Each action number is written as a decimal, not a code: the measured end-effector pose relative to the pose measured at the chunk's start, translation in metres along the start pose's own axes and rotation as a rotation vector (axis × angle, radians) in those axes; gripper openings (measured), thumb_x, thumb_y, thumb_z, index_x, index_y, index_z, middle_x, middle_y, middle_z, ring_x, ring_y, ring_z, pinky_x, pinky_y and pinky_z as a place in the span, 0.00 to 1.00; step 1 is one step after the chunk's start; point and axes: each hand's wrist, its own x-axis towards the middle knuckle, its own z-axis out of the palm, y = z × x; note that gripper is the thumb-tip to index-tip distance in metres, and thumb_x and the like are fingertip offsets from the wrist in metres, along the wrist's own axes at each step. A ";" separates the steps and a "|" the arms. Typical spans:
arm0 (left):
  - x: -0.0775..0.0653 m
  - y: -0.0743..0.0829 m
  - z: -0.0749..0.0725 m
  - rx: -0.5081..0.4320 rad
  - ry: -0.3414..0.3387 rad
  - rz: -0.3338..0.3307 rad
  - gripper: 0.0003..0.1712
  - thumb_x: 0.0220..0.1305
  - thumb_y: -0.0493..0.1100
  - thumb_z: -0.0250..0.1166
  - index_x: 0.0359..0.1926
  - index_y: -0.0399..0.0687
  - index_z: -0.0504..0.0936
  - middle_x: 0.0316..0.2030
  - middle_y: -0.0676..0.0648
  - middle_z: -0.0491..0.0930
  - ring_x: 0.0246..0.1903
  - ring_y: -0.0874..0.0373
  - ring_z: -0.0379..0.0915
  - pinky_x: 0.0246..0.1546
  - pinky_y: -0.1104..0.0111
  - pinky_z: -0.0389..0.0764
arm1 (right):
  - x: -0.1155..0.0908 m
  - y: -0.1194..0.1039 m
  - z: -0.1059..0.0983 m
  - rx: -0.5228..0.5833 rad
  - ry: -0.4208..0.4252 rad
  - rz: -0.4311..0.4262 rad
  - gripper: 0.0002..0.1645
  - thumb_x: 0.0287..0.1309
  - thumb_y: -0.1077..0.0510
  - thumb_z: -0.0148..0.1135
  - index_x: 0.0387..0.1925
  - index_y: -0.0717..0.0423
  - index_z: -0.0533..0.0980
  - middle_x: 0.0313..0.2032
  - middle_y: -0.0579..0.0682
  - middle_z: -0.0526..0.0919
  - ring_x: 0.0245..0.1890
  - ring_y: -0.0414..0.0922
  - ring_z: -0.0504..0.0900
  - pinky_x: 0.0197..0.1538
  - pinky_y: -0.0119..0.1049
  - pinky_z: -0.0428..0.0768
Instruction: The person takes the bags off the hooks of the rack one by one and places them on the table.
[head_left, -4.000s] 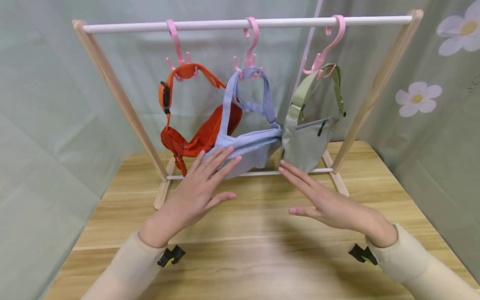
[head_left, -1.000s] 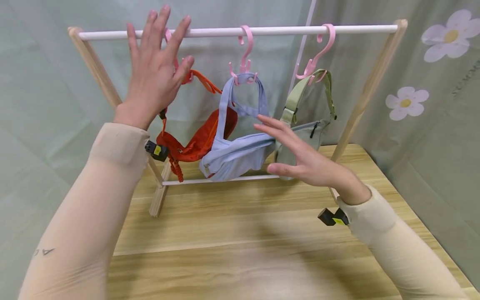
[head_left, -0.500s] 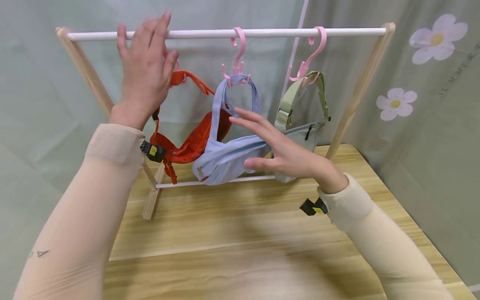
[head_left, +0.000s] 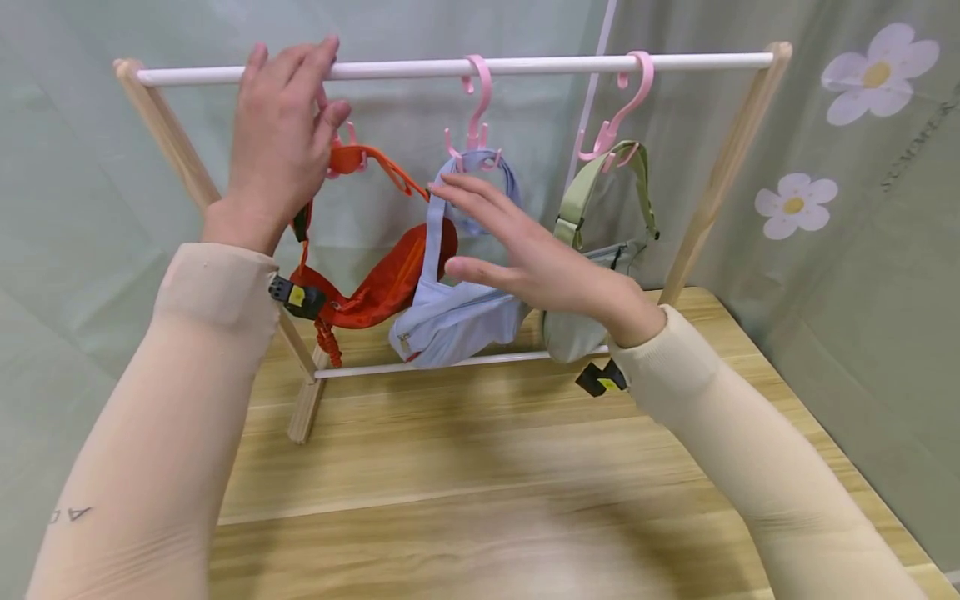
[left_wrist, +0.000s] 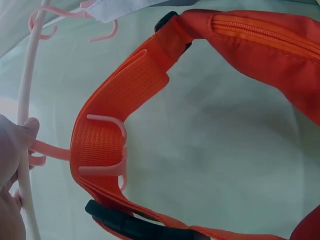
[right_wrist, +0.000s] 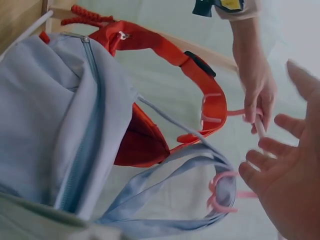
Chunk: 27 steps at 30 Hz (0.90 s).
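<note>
At the left end of the white rail (head_left: 405, 70), my left hand (head_left: 277, 137) pinches the top of a pink hook (left_wrist: 52, 151) where it sits over the rail. From that hook hangs an orange-red waist bag (head_left: 378, 287) by its strap, with a black buckle (left_wrist: 135, 222). My right hand (head_left: 525, 250), fingers extended, is in front of the light blue bag (head_left: 468, 325) and its strap; it holds nothing. The blue bag hangs from the middle pink hook (head_left: 480, 100). A grey-green bag (head_left: 570, 333) hangs from the right pink hook (head_left: 633, 100), partly behind my right wrist.
The rack's wooden legs (head_left: 723, 183) slope down to the wooden table (head_left: 360, 500), and a thin lower white bar (head_left: 367, 369) joins them. Pale curtains (head_left: 847, 333) with flower prints stand behind and beside the table.
My left hand has risen from before the bags to the rail and its fingers have curled over the left hook. My right hand has moved left and up toward the blue strap.
</note>
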 end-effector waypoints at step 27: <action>-0.004 -0.003 -0.007 -0.066 -0.021 -0.043 0.33 0.79 0.46 0.57 0.80 0.53 0.62 0.74 0.43 0.68 0.74 0.48 0.59 0.78 0.63 0.54 | 0.132 -0.008 0.023 -0.216 -0.191 0.425 0.52 0.78 0.42 0.53 0.83 0.58 0.35 0.81 0.55 0.50 0.78 0.41 0.57 0.76 0.28 0.55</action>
